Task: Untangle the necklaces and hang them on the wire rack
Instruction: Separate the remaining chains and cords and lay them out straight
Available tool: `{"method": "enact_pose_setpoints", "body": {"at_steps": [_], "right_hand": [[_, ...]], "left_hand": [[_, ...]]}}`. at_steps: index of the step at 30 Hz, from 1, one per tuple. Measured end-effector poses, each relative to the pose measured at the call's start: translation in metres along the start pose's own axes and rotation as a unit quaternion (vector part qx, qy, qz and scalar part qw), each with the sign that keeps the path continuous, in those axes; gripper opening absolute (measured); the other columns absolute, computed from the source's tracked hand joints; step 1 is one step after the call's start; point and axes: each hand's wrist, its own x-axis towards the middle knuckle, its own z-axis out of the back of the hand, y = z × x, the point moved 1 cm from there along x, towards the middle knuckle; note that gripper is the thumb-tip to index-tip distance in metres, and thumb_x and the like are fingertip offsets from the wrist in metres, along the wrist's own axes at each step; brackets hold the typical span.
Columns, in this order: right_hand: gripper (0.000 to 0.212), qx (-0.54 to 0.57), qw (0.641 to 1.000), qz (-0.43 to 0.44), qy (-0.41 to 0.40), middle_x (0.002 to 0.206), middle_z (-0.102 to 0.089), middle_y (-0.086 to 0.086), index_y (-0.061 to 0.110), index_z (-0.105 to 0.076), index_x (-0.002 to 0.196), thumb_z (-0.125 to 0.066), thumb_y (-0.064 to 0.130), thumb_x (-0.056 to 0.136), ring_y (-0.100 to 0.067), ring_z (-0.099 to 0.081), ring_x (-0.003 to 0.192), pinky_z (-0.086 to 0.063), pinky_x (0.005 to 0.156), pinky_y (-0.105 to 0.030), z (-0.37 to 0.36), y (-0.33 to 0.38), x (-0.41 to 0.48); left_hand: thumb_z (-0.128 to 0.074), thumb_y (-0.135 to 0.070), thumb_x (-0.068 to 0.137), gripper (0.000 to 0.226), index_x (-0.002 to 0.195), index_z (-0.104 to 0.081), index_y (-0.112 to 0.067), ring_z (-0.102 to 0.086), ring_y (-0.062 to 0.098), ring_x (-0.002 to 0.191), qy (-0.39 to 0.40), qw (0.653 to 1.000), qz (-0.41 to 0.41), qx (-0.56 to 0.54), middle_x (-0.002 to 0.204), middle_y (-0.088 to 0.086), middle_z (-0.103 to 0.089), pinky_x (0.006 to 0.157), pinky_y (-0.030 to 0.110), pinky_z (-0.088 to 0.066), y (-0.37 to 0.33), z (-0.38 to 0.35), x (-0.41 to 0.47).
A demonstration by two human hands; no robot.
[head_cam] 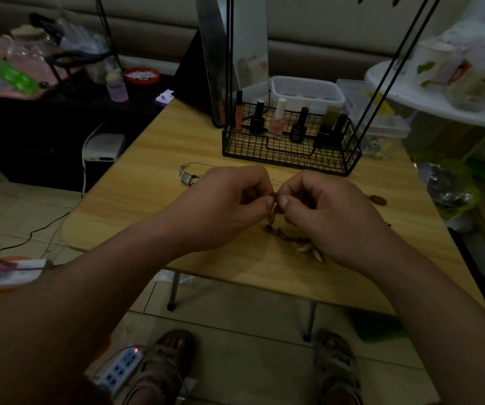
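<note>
Both hands meet over the middle of the wooden table (153, 206). My left hand (229, 206) and my right hand (331, 211) each pinch the same brown beaded necklace (285, 235) where their fingertips touch. Its strand hangs down to the tabletop and ends in pale shell-like pieces under my right wrist. A silver chain necklace (190, 171) with a square pendant lies on the table just beyond my left hand. The black wire rack (290, 150) stands behind the hands, its tall rods rising out of the frame.
The rack's basket holds several nail polish bottles (277, 119). Clear plastic boxes (308, 92) sit behind it. A small brown oval piece (378, 200) lies to the right of my right hand. A power strip (121, 366) and my sandalled feet are on the floor below the table.
</note>
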Motion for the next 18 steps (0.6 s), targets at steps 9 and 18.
{"method": "enact_pose_setpoints", "body": {"at_steps": [9,18], "right_hand": [[0.014,0.099,0.993,-0.056,0.040,0.086,-0.076,0.005,0.022,-0.071,0.096,-0.058,0.021,0.102,-0.005,-0.070,0.074,-0.058,0.066,-0.028,0.0035,0.0031,0.0013],[0.008,0.087,0.996,-0.018,0.027,0.093,-0.074,0.003,0.024,-0.070,0.098,-0.064,0.029,0.100,-0.012,-0.071,0.088,-0.060,0.081,-0.042,0.0024,0.0043,0.0000]], "left_hand": [[-0.068,-0.015,0.096,0.007,0.089,-0.066,-0.016,-0.059,0.020,0.073,0.007,0.998,-0.029,-0.054,0.079,0.004,-0.065,0.062,0.032,-0.047,-0.0013,0.0040,0.0025],[-0.069,-0.017,0.097,0.010,0.088,-0.065,-0.018,-0.060,0.018,0.073,0.004,0.998,-0.026,-0.064,0.079,0.001,-0.065,0.063,0.030,-0.049,0.0019,0.0052,0.0029]]}}
